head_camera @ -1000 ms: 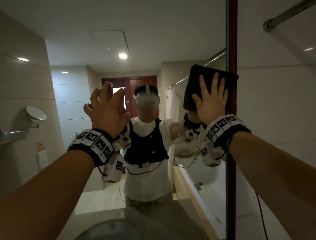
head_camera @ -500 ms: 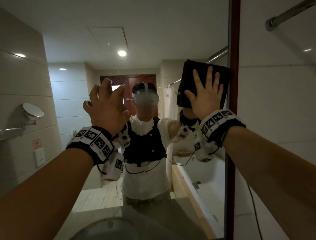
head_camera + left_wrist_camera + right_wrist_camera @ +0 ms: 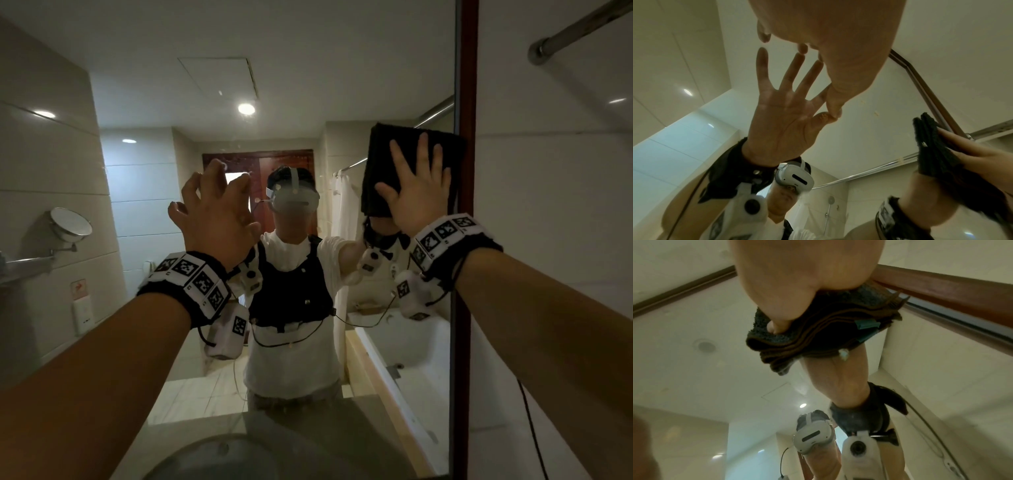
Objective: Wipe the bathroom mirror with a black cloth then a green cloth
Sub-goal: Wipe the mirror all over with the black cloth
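Observation:
The bathroom mirror (image 3: pixel 308 102) fills the head view, with a dark red-brown frame (image 3: pixel 467 85) along its right edge. My right hand (image 3: pixel 418 192) lies flat with straight fingers and presses a folded black cloth (image 3: pixel 380 164) against the glass right beside that frame. From the right wrist the cloth (image 3: pixel 818 337) shows as stacked folds under my palm (image 3: pixel 797 280). My left hand (image 3: pixel 215 212) is spread, its fingertips touching the glass left of centre and holding nothing. The left wrist view shows its reflected palm (image 3: pixel 781 113) and the cloth (image 3: pixel 937 154). No green cloth is in view.
A round basin (image 3: pixel 219 455) and counter sit below the mirror. A tiled wall (image 3: pixel 548 240) and a metal rail (image 3: pixel 582 31) lie right of the frame. A round shaving mirror (image 3: pixel 70 222) shows at the left. A bathtub (image 3: pixel 411 342) is reflected.
My right hand has slid the black cloth slightly left, so it no longer overlaps the frame as much. My left hand has stayed on the glass.

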Action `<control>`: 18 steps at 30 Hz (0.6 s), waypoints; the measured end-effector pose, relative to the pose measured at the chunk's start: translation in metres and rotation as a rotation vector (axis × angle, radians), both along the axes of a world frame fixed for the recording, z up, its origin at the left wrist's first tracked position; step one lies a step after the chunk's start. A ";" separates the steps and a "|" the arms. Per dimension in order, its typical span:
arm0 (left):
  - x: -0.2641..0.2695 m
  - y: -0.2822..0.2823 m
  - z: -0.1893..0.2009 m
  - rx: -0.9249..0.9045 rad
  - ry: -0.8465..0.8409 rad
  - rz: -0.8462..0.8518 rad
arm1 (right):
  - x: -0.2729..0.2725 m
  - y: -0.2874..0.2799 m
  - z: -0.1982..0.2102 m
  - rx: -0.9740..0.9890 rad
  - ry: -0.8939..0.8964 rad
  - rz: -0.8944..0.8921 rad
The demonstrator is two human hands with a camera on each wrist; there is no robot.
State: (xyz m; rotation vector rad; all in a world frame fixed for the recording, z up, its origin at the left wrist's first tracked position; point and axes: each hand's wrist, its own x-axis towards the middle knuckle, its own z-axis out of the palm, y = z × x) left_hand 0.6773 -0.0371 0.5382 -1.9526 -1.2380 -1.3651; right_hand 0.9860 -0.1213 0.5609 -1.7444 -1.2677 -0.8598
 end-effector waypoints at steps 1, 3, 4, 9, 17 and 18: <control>0.001 0.000 -0.001 -0.008 -0.004 -0.004 | -0.001 0.000 -0.003 0.000 0.002 0.001; 0.001 -0.001 -0.002 -0.005 -0.007 -0.005 | -0.001 0.000 -0.017 -0.004 -0.012 0.008; 0.001 -0.001 -0.002 0.000 -0.003 -0.002 | -0.001 0.001 -0.026 -0.008 -0.021 0.004; 0.001 0.000 -0.004 -0.001 -0.016 0.037 | -0.001 0.003 -0.053 -0.025 -0.033 -0.039; -0.003 0.001 -0.009 -0.027 -0.010 0.035 | -0.015 0.011 -0.055 -0.039 -0.022 -0.090; -0.003 0.001 -0.009 -0.029 -0.011 0.035 | -0.019 0.013 -0.056 -0.041 -0.054 -0.087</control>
